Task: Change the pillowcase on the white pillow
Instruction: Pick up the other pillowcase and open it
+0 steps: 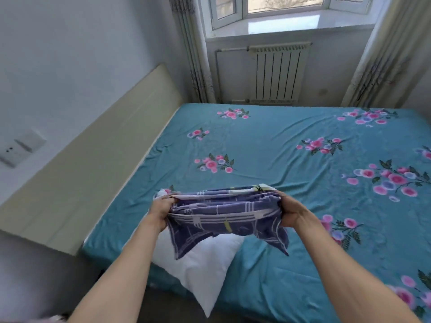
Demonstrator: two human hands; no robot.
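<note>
Head view: bunched pillowcase [224, 213] gripped between left hand [162, 209] and right hand [290, 212], above white pillow [200, 269].

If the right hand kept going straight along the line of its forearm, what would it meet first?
Probably the bunched blue patterned pillowcase that the right hand already grips; beyond it, the left hand, though depth is unclear.

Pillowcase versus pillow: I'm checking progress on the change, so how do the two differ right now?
The pillowcase is purple-blue with white lines; the pillow is plain white. The pillowcase is bunched and held up between the left hand and right hand; the pillow lies on the bed, one corner overhanging its edge. Both are soft fabric.
</note>
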